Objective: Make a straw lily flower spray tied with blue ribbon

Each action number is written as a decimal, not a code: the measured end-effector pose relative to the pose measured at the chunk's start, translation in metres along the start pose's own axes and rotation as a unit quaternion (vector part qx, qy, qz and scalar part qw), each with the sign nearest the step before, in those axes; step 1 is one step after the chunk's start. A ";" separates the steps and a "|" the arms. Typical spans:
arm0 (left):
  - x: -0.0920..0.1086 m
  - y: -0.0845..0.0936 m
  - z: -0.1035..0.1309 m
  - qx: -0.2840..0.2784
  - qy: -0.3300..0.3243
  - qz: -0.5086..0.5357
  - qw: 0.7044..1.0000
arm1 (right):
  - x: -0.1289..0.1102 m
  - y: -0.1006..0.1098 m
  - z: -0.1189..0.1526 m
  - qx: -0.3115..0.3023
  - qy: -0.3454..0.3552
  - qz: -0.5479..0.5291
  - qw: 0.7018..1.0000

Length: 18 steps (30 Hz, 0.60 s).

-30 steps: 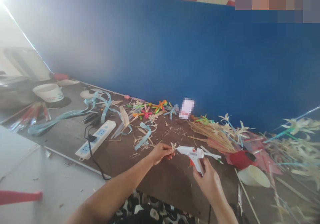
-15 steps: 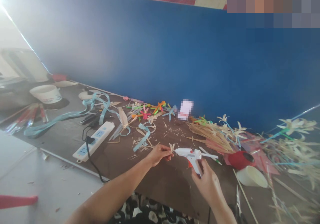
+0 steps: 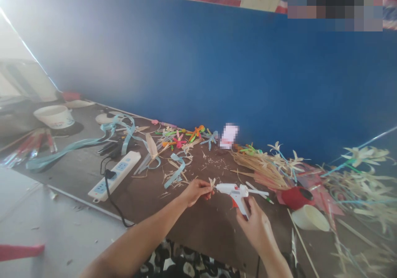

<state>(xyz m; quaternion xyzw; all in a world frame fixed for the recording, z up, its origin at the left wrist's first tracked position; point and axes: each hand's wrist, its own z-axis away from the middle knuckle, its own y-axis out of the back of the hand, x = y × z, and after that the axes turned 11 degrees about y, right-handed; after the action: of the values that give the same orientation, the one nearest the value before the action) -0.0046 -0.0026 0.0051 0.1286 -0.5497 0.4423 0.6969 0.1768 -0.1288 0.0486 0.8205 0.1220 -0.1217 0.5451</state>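
Pinched in the fingers of my left hand (image 3: 198,192) is a small pale straw-like flower (image 3: 212,183), its petals pointing up. My right hand (image 3: 256,220) is closed round the handle of a white hot glue gun (image 3: 237,193) with an orange trigger. The gun's nozzle points left and meets or nearly meets the flower; whether they touch I cannot tell. A glue stick (image 3: 259,192) juts from the back of the gun. Both hands are above the brown table (image 3: 198,232), and any glue at the tip is too small to see.
A power strip (image 3: 114,176) with a black cable lies left. Light blue ribbon (image 3: 74,149), colourful pipe-cleaner flowers (image 3: 178,141) and dried strips (image 3: 260,166) spread behind. Scissors (image 3: 294,249), a tipped cup (image 3: 311,218) and a red roll (image 3: 296,198) are at right. A blue partition (image 3: 198,71) stands behind the table.
The view has shifted very slightly. Both hands, the flower and the glue gun keep nearly the same position relative to each other.
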 end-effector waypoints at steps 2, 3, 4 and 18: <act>0.000 0.000 0.000 0.001 0.000 0.005 1.000 | 0.000 0.001 0.000 0.005 -0.001 0.004 1.000; 0.000 0.000 0.000 0.000 0.000 0.006 1.000 | -0.001 0.001 0.000 0.003 -0.001 0.005 1.000; 0.000 0.000 -0.001 0.000 -0.001 0.006 1.000 | -0.001 0.002 0.000 -0.002 -0.001 0.005 1.000; 0.001 -0.002 -0.001 0.008 -0.010 -0.006 1.000 | 0.028 0.006 0.014 0.185 -0.266 -0.299 0.897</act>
<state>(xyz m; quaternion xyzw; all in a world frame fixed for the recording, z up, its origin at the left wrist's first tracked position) -0.0027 -0.0028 0.0062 0.1417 -0.5526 0.4412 0.6927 0.2038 -0.1418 0.0388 0.7683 0.1874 -0.5134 0.3333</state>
